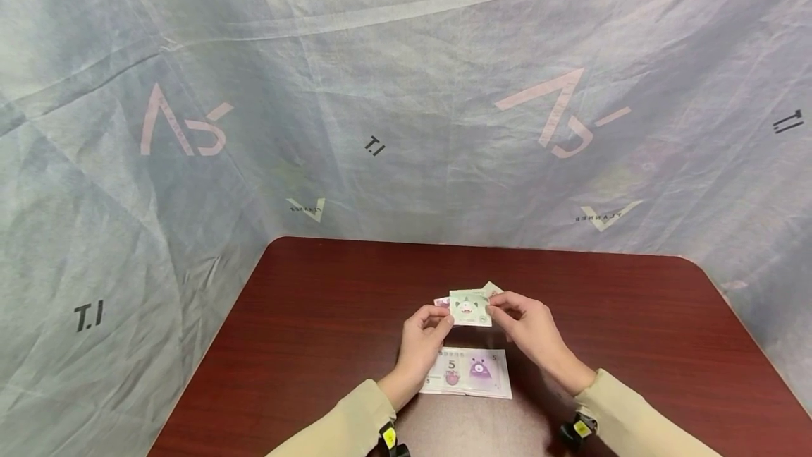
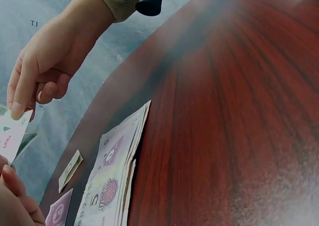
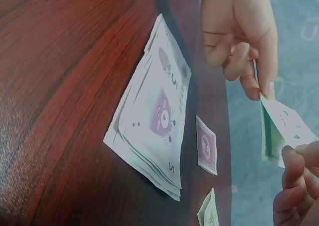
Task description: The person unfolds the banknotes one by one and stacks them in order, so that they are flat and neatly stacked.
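A folded green play banknote with a cartoon face is held up above the table between both hands. My left hand pinches its left edge between thumb and fingers, and my right hand pinches the opposite edge. In the right wrist view the note stands partly unfolded, its layers apart. Below the hands lies a stack of purple-and-white play banknotes marked 5. Beyond the stack sit a small folded purple note and a small folded green note, both partly hidden in the head view.
The dark red wooden table has rounded far corners. Grey fabric with printed letters hangs behind it and along the sides. Each wrist wears a black strap-on camera.
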`<state>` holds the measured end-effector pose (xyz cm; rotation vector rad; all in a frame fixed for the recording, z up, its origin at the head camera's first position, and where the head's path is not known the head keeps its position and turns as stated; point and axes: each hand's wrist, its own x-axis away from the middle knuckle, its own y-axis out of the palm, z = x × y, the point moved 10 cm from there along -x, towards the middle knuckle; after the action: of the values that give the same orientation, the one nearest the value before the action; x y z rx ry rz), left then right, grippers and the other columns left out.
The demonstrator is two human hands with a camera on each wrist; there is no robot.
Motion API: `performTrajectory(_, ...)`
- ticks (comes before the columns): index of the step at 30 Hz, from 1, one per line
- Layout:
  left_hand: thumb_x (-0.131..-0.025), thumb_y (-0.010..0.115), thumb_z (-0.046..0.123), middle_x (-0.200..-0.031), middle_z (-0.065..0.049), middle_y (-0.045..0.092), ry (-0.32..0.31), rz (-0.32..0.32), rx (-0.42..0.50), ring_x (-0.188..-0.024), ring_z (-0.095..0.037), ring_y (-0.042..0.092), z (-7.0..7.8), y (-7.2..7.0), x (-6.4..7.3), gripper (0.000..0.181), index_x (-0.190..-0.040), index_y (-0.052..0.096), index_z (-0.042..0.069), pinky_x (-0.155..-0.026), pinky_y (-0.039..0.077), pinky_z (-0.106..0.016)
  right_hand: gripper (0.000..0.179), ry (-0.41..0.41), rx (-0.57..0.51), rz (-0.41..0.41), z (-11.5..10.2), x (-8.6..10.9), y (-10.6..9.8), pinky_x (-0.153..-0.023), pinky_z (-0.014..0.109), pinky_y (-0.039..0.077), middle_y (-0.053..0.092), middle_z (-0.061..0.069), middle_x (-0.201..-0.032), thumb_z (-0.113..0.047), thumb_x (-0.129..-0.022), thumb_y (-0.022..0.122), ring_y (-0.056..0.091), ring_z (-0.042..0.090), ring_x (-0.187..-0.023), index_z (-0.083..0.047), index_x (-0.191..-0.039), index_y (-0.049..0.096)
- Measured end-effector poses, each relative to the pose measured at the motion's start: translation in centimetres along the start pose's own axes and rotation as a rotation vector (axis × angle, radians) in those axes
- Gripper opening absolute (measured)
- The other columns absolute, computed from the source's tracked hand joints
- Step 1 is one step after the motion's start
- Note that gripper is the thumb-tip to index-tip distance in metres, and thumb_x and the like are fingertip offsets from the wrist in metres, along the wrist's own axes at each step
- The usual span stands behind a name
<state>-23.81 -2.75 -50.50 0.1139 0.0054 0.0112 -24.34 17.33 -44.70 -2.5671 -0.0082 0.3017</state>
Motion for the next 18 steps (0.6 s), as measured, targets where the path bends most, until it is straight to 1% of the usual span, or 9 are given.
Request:
performTrajectory(4, -0.094, 0.074, 0.003, -0.089, -0.007, 0.068, -0.001, -0.044, 0.003, -0.052, -0.006, 0.045, -0.1, 0.2, 0.0, 0.015, -0.107, 0.073, -0.003, -0.05, 0.038, -0.018, 0.008, 0.03, -0.02, -0.006, 0.4, 0.1, -0.2, -0.05, 0.028, 0.047, 0.071, 0.011, -0.078, -0.01, -0.093, 0.077, 0.052, 0.009, -0.048, -0.01, -0.101, 0.077)
performTrajectory(7, -0.094, 0.074, 0.005, -0.091, -0.01, 0.069, 0.003, -0.068, -0.009, -0.051, -0.006, 0.046, -0.1, 0.1, 0.0, 0.015, -0.108, 0.074, -0.001, -0.05, 0.038, -0.018, 0.009, 0.056, -0.035, -0.01, 0.7, 0.1, -0.4, -0.05, 0.027, 0.047, 0.071, 0.01, -0.079, -0.01, -0.094, 0.076, 0.051, 0.009, -0.048, -0.008, -0.102, 0.076)
performTrajectory(9, -0.095, 0.073, 0.005, -0.093, -0.015, 0.071, 0.005, -0.076, -0.011, -0.052, -0.005, 0.046, -0.1, 0.0, 0.0, 0.015, -0.108, 0.075, -0.001, -0.051, 0.039, -0.017, 0.01, 0.07, -0.045, -0.013, 0.8, 0.2, -0.5, -0.051, 0.027, 0.047, 0.071, 0.009, -0.079, -0.01, -0.094, 0.076, 0.052, 0.009, -0.049, -0.007, -0.103, 0.076)
performTrajectory(11, -0.095, 0.073, 0.005, -0.092, -0.017, 0.071, 0.006, -0.08, -0.007, -0.052, -0.005, 0.046, -0.1, -0.2, -0.1, 0.016, -0.109, 0.074, -0.003, -0.051, 0.039, -0.017, 0.01, 0.083, -0.052, -0.015, 0.8, 0.3, -0.8, -0.051, 0.026, 0.047, 0.071, 0.009, -0.08, -0.009, -0.094, 0.076, 0.052, 0.008, -0.05, -0.006, -0.103, 0.076)
performTrajectory(16, -0.097, 0.071, 0.005, -0.085, -0.012, 0.068, 0.006, -0.077, 0.006, -0.052, -0.005, 0.044, -0.6, -0.7, -0.8, 0.019, -0.112, 0.073, -0.007, -0.05, 0.037, -0.017, 0.007, 0.087, -0.056, -0.025, 0.6, 0.6, -1.4, -0.051, 0.026, 0.047, 0.07, 0.009, -0.08, -0.009, -0.094, 0.075, 0.051, 0.008, -0.051, -0.007, -0.101, 0.076)
performTrajectory(18, -0.098, 0.07, 0.006, -0.088, -0.015, 0.069, 0.001, -0.08, 0.01, -0.052, -0.005, 0.044, -0.8, -0.9, -1.1, 0.021, -0.114, 0.072, -0.007, -0.05, 0.037, -0.017, 0.007, 0.085, -0.067, -0.035, 0.4, 0.8, -1.5, -0.05, 0.027, 0.046, 0.068, 0.008, -0.078, -0.009, -0.094, 0.076, 0.051, 0.008, -0.051, -0.007, -0.1, 0.075)
